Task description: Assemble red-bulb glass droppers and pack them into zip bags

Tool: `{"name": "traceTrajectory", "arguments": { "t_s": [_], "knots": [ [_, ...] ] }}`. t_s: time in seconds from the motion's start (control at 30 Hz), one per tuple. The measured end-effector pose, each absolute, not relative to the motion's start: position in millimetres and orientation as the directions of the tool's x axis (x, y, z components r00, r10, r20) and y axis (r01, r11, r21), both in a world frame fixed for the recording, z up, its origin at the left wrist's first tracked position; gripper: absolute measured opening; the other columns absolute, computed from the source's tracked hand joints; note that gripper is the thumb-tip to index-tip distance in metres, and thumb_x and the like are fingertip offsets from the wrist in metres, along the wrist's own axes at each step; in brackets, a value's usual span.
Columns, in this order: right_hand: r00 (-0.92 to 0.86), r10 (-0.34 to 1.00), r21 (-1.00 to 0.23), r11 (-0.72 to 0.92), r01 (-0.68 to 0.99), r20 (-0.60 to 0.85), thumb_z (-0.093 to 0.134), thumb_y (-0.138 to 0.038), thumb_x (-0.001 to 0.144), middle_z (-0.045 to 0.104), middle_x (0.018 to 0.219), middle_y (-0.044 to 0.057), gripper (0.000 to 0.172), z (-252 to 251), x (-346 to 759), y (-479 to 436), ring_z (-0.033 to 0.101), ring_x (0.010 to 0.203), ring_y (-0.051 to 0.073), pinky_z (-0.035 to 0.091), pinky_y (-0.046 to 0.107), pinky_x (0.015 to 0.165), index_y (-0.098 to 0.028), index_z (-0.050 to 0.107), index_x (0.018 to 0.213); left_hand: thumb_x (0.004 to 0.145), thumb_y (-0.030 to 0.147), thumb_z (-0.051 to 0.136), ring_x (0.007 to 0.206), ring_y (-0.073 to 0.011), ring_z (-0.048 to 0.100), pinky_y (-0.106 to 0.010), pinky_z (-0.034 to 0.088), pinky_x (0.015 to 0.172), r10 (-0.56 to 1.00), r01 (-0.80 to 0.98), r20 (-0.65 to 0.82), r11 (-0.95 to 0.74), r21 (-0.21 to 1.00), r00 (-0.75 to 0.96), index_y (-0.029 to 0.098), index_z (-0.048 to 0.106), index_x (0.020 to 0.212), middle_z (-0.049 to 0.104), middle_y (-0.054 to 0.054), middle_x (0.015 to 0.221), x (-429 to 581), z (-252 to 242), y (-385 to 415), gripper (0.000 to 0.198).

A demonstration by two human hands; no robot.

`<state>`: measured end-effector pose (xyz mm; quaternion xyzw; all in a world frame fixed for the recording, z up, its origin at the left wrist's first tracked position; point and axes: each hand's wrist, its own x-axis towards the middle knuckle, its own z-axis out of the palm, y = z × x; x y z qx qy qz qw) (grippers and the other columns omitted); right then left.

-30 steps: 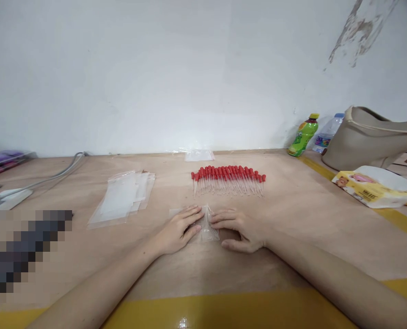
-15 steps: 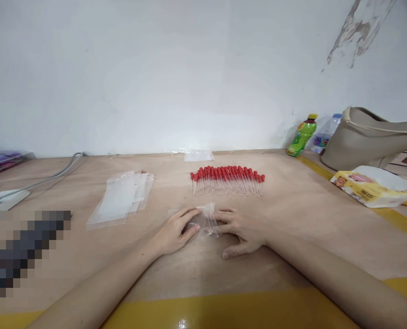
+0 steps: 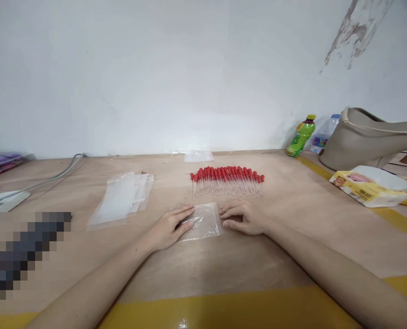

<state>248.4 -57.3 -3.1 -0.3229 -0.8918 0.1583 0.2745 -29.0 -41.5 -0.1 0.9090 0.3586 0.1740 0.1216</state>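
A clear zip-lock plastic bag (image 3: 205,223) lies flat on the brown table covering in front of me. My left hand (image 3: 171,228) rests on its left part, thumb and fingers stretched out and apart. At the bag's right edge is my right hand (image 3: 242,218), its fingers bent and the thumb separate below them. It holds nothing that I can see, and whether its fingertips touch the edge I cannot tell. Just behind the bag, a row of droppers (image 3: 227,179) with red bulbs and thin clear stems lies side by side.
Several flat plastic bags (image 3: 119,199) overlap on the left. Another bag (image 3: 198,156) lies by the wall. To the right are a green bottle (image 3: 301,137), a clear bottle (image 3: 321,137), a beige bag (image 3: 357,141) and a tissue pack (image 3: 367,187). A cable (image 3: 52,176) runs at left.
The plastic bag has gone from bunched up between my hands to spread flat. My right hand's thumb has drawn up toward its fingers, and the left hand has shifted slightly left.
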Motion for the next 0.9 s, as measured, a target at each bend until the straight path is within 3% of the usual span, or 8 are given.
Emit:
{"name": "traceTrajectory", "arguments": {
  "t_s": [0.17,0.33,0.47,0.6,0.7,0.8,0.9],
  "knots": [
    [-0.269,0.826,-0.411,0.496,0.765,0.495,0.052,-0.027,0.079,0.065,0.071,0.003,0.018,4,243,-21,0.055,0.07,0.015,0.038,0.029,0.068,-0.019,0.068,0.075,0.086,0.035,0.045,0.118,-0.0208,0.045,-0.04,0.037,0.1,0.658,0.558,0.308,-0.749,0.356,0.687,0.019,0.051,0.12,0.052,-0.007,0.125,-28,-2,-43,0.038],
    [0.032,0.864,-0.342,0.165,0.925,0.503,0.047,-0.031,0.08,0.063,0.081,0.005,0.023,18,227,41,0.052,0.083,0.02,0.033,0.037,0.078,-0.022,0.068,0.081,0.085,0.03,0.048,0.104,-0.0184,0.055,-0.034,0.045,0.092,0.626,0.504,0.377,-0.776,0.379,0.682,0.018,0.061,0.106,0.063,-0.007,0.107,-26,-4,-45,0.028],
    [0.05,0.883,-0.269,0.088,0.959,0.466,0.043,-0.044,0.081,0.057,0.107,0.008,0.032,20,211,80,0.044,0.103,0.026,0.024,0.049,0.087,-0.025,0.065,0.095,0.088,0.026,0.042,0.106,-0.0182,0.055,-0.034,0.045,0.091,0.619,0.465,0.337,-0.771,0.435,0.71,0.02,0.062,0.106,0.064,-0.005,0.106,-29,1,-45,0.027],
    [0.044,0.938,-0.262,0.051,0.964,0.343,0.042,-0.048,0.08,0.057,0.108,0.008,0.034,17,202,101,0.041,0.106,0.028,0.014,0.057,0.09,-0.026,0.067,0.087,0.086,0.027,0.047,0.115,-0.0203,0.048,-0.038,0.039,0.098,0.559,0.422,0.234,-0.788,0.448,0.796,0.021,0.051,0.121,0.053,-0.007,0.125,-37,6,-43,0.036],
    [0.093,0.949,-0.353,0.021,0.935,0.301,0.049,-0.045,0.076,0.059,0.102,0.006,0.026,16,201,109,0.043,0.104,0.028,0.015,0.058,0.09,-0.027,0.068,0.079,0.083,0.028,0.05,0.119,-0.0213,0.044,-0.04,0.035,0.101,0.523,0.398,0.208,-0.805,0.439,0.827,0.023,0.045,0.127,0.048,-0.007,0.129,-42,5,-40,0.044],
    [0.161,0.934,-0.568,0.053,0.821,0.319,0.056,-0.037,0.071,0.062,0.094,0.004,0.017,18,204,114,0.045,0.103,0.027,0.015,0.057,0.091,-0.024,0.066,0.071,0.084,0.028,0.05,0.12,-0.0214,0.042,-0.041,0.034,0.101,0.522,0.4,0.208,-0.807,0.435,0.827,0.023,0.044,0.127,0.047,-0.006,0.13,-43,3,-39,0.044],
    [0.18,0.925,-0.767,0.157,0.622,0.335,0.056,-0.031,0.072,0.063,0.087,0.004,0.014,25,209,112,0.052,0.093,0.022,0.028,0.049,0.09,-0.019,0.061,0.075,0.083,0.028,0.051,0.12,-0.0216,0.043,-0.041,0.035,0.101,0.521,0.392,0.217,-0.806,0.444,0.825,0.023,0.045,0.127,0.048,-0.007,0.129,-43,2,-39,0.044]
  ]
}}
